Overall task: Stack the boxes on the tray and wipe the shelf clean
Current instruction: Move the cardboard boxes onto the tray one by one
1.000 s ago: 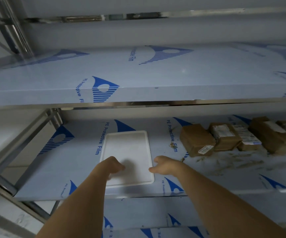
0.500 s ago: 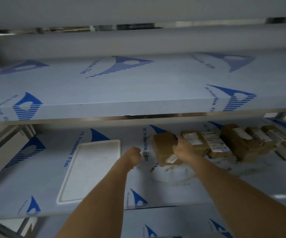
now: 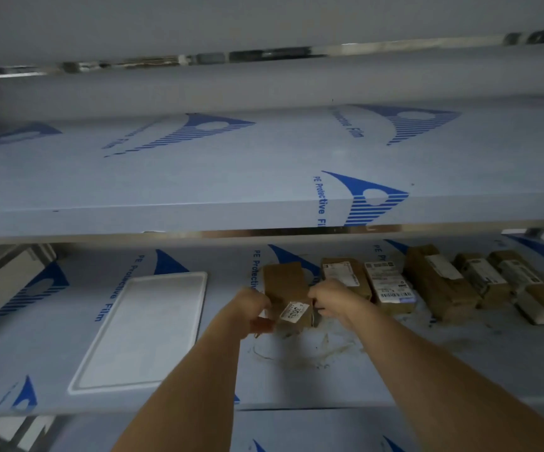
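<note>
**Inspector:** While both hands clasp the leftmost box (image 3: 285, 290), left hand (image 3: 251, 308) on its left side, right hand (image 3: 327, 300) on its right, where lies the tray (image 3: 195, 282)?

**Assistant:** On the same shelf (image 3: 460, 363), left of the box, nearer the left hand; long axis front-to-back; nothing on it yet.

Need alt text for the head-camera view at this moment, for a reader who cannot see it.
Both hands grip the leftmost cardboard box on a film-covered metal shelf, the left hand at its left side and the right hand at its right. An empty white tray lies to the left; more labelled boxes line up to the right, with dirt smears on the shelf.
</note>
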